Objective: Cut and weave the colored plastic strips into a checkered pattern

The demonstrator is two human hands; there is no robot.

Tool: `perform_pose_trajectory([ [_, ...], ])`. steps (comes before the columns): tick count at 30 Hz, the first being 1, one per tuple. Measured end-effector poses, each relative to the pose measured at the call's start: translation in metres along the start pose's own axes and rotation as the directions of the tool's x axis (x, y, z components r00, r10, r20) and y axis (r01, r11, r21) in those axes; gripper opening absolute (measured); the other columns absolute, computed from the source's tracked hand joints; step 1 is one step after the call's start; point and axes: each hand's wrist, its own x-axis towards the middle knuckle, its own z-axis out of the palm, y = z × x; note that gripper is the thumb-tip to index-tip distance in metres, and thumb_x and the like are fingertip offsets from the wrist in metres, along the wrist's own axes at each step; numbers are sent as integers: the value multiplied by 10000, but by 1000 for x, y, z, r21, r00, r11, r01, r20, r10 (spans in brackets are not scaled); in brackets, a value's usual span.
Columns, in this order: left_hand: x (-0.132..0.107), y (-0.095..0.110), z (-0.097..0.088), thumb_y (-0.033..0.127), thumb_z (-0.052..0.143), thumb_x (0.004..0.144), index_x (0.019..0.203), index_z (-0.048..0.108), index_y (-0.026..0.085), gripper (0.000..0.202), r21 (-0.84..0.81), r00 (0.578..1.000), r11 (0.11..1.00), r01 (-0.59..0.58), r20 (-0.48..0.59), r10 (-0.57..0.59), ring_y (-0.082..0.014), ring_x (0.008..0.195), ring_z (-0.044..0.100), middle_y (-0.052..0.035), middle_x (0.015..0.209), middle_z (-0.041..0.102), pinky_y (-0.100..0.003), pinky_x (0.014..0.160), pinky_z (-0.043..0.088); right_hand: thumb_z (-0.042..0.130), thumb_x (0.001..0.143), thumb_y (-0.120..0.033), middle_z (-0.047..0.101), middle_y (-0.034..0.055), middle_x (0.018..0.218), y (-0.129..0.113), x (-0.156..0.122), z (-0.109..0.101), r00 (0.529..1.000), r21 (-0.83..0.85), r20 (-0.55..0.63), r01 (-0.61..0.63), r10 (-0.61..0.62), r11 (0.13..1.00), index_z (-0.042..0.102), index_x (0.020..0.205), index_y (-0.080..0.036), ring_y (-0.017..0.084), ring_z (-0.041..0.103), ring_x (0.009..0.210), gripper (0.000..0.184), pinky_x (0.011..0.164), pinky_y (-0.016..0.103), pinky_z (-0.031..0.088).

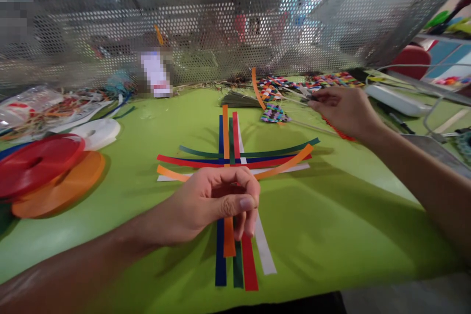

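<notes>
Colored flat strips lie crossed in a loose weave on the table, among them a blue strip (221,272), an orange strip (229,245), a red strip (250,267), a white strip (265,250) and a green strip (301,146). Over the lower part of the crossing is my left hand (224,201), thumb and forefinger pinched together; what they hold, if anything, is hidden. My right hand (342,108) reaches to the back right, fingers closed on a small grey metal piece (306,93) whose kind is unclear. Near it lie small checkered woven pieces (274,113).
On the left are a red strip roll (44,159), an orange roll (73,181) and a white roll (99,132), with tangled scraps behind. A perforated metal panel (202,19) rises along the back. A white power strip (401,100) with cables sits at right.
</notes>
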Motion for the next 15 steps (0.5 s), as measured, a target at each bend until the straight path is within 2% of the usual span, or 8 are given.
perform_pose_trajectory([
  [4,1,-2,-1,361,680,932,844,589,140,255,14,995,998,-62,-81,63,-92,585,588,-23,705,643,-207,578,491,789,744,-302,672,36,673,14,-1,1,993,-232,67,115,-102,966,764,865,-204,121,504,546,157,522,250,318],
  [6,1,-3,-1,411,648,948,821,597,139,304,33,989,996,-80,-126,84,-93,565,587,-20,681,627,-192,530,455,775,750,-306,670,37,650,21,0,3,981,-268,141,169,-135,949,760,851,-200,113,476,504,146,488,239,292],
  [9,2,-4,-1,524,630,932,762,593,139,423,76,980,994,-83,-176,95,-92,524,572,-6,609,589,-182,481,380,763,739,-261,680,45,648,20,3,2,959,-245,232,222,-165,944,749,749,-195,112,494,514,68,496,240,321],
  [11,2,-4,-1,558,631,919,737,581,143,456,121,975,989,-79,-197,102,-85,495,549,6,564,569,-182,482,363,752,722,-196,687,51,671,4,3,-4,975,-200,163,185,-153,962,739,698,-190,119,529,562,28,537,254,356],
  [12,1,-4,0,558,631,919,727,574,145,459,141,973,987,-81,-203,109,-80,486,538,11,554,565,-182,488,367,748,705,-159,683,49,662,-11,1,-7,989,-159,96,124,-110,979,730,667,-184,122,536,570,49,543,262,361],
  [14,0,-3,1,547,632,923,718,563,149,452,157,970,983,-96,-208,128,-75,483,531,18,554,559,-182,500,385,711,757,-153,708,45,705,-49,-12,-16,997,95,45,62,-67,994,741,717,-176,119,578,610,55,596,261,431],
  [15,0,-3,1,544,629,925,721,563,151,448,159,968,981,-108,-210,141,-75,485,530,19,559,559,-183,503,393,707,791,-200,705,34,698,-71,-23,-19,992,220,103,46,-70,974,756,782,-176,114,573,596,55,580,255,441],
])
